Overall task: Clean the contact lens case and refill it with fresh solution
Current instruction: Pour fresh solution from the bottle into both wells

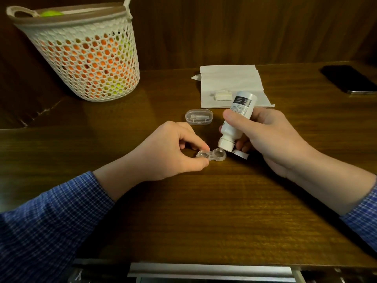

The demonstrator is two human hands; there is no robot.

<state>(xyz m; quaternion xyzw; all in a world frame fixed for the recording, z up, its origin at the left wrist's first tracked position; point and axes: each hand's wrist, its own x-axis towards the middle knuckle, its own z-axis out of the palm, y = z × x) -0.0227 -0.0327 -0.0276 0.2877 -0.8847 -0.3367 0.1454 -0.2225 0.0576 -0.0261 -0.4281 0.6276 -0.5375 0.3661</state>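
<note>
— What have you got in the middle of the frame?

— I see the clear lens case (211, 155) lying flat on the wooden table (204, 211), just below centre. My left hand (173, 149) pinches its left well between thumb and forefinger, fingers curled round it.

— And the other hand?

— My right hand (271, 137) is wrapped round the white solution bottle (236, 121), thumb across the front. The bottle is tipped over, nozzle pointing down at the case's right well. Its flip cap (241, 154) hangs open at the lower right of the nozzle. I cannot tell whether the nozzle touches the case or whether any liquid is coming out.

— Anything else on the table?

— A small clear oval box (199, 116) just above the left hand, something pale inside it. Above the bottle, a white tissue (230, 82) spread flat, with a small white folded wad (222, 96) on it. A white mesh basket (81, 56) in the upper left, holding orange and green things. A dark phone (349, 78) at the upper right edge.
</note>
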